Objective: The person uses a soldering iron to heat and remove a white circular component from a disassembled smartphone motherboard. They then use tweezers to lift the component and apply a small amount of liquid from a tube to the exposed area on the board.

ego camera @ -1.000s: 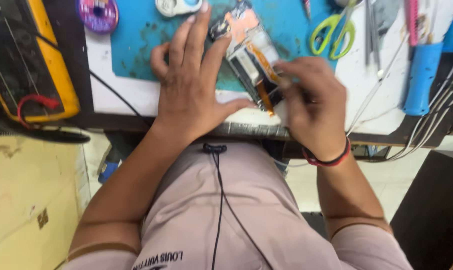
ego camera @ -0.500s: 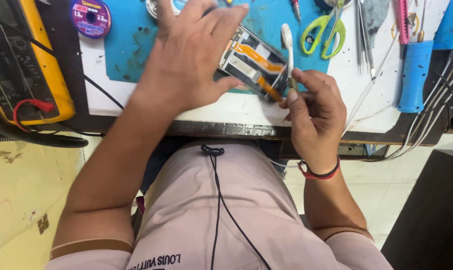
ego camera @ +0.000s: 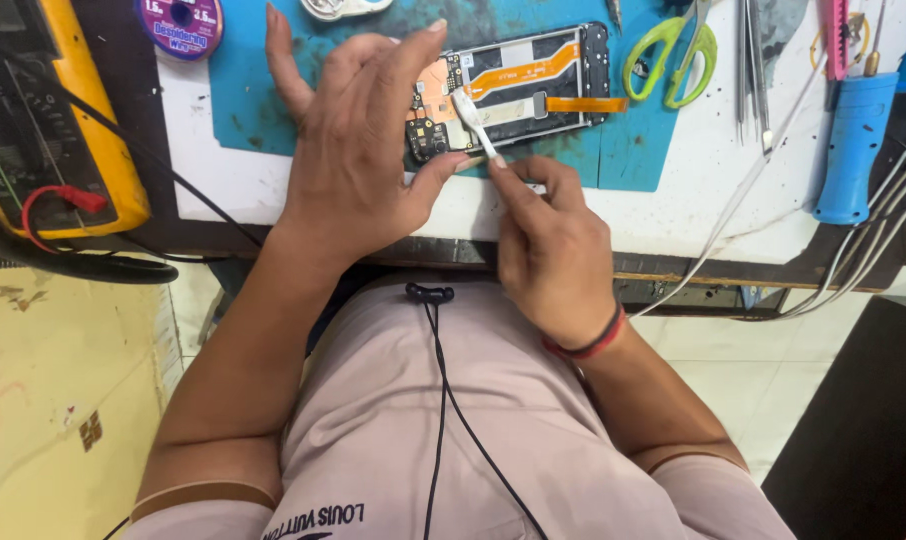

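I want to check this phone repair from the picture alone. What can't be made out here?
- Head view: the left end of the opened phone is covered by the left hand.
- The white brush: its handle sits inside the right hand.
- The scissors and tweezers are cut off by the top edge.
- Board parts are too small to tell.

scissors [ego camera: 670, 55], tweezers [ego camera: 753, 60] crowd phone's [ego camera: 533, 85] right; solder spool [ego camera: 180, 22] far left; bare mat [ego camera: 243, 90] between.
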